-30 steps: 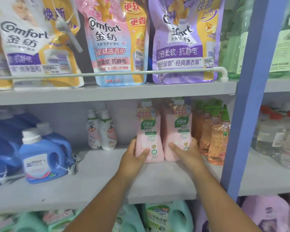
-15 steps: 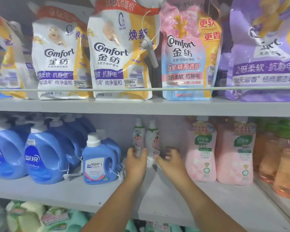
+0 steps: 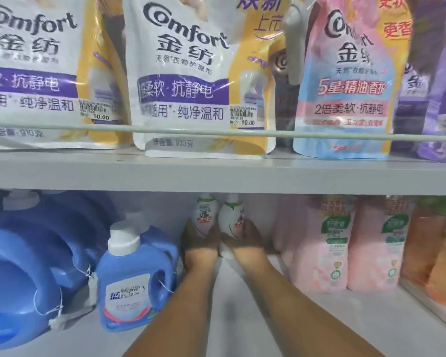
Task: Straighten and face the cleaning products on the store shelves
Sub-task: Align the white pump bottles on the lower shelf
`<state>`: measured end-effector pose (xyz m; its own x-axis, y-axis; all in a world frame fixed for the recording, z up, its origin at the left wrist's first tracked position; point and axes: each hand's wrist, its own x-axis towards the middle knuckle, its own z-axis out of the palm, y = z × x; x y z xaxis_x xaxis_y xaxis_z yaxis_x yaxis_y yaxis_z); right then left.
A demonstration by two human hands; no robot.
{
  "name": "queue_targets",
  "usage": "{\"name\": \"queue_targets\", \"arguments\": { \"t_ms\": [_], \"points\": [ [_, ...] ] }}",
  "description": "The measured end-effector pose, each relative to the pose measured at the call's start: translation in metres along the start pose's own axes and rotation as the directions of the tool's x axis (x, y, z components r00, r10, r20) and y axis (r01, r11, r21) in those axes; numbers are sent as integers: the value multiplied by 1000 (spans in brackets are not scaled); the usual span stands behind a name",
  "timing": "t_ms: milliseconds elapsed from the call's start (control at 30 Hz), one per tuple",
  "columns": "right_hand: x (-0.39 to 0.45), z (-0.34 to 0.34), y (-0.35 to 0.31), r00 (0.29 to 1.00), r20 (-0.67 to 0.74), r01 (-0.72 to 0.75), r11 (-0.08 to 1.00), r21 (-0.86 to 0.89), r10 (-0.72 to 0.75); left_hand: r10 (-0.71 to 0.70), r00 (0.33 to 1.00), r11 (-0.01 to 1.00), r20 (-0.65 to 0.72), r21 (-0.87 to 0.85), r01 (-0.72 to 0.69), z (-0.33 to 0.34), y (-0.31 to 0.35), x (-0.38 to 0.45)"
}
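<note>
Two small white bottles stand upright side by side at the back of the middle shelf (image 3: 242, 318). My left hand (image 3: 200, 243) grips the base of the left small bottle (image 3: 205, 215). My right hand (image 3: 243, 242) grips the base of the right small bottle (image 3: 233, 215). Both forearms reach deep under the upper shelf. The bottles' lower halves are hidden behind my fingers. Their red and green labels face me.
Blue detergent jugs (image 3: 134, 279) stand left of my arms, with larger ones (image 3: 23, 279) beyond. Pink bottles (image 3: 322, 248) and orange bottles (image 3: 433, 253) stand to the right. Comfort refill pouches (image 3: 186, 81) sit behind a rail (image 3: 216, 131) on the upper shelf (image 3: 216, 173).
My hands left the pink bottles, moved left and took hold of the two small white bottles. The camera came closer and shifted left.
</note>
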<state>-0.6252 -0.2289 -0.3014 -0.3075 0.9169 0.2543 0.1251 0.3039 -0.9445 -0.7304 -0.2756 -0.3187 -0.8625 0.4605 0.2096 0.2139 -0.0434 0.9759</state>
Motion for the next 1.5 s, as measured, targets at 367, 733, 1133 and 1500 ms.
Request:
{"name": "queue_targets", "arguments": {
  "t_ms": [367, 733, 1133, 1500],
  "points": [
    [-93, -70, -21, 999, -29, -42, 999, 21, 43, -11, 998, 990, 56, 144, 3, -23, 21, -55],
    [-268, -291, -25, 996, -68, -50, 980, 194, 65, 114, 979, 989, 168, 75, -128, -64, 88, -309],
    [-347, -596, -10, 916, -402, 14, 998, 56, 10, 245, 772, 969, 587, -175, -175, 102, 202, -512],
    [-283, -723, 63, 879, -475, -37, 999, 4, 35, 212, 816, 977, 538, -148, -156, 247, 157, -502]
  ]
}}
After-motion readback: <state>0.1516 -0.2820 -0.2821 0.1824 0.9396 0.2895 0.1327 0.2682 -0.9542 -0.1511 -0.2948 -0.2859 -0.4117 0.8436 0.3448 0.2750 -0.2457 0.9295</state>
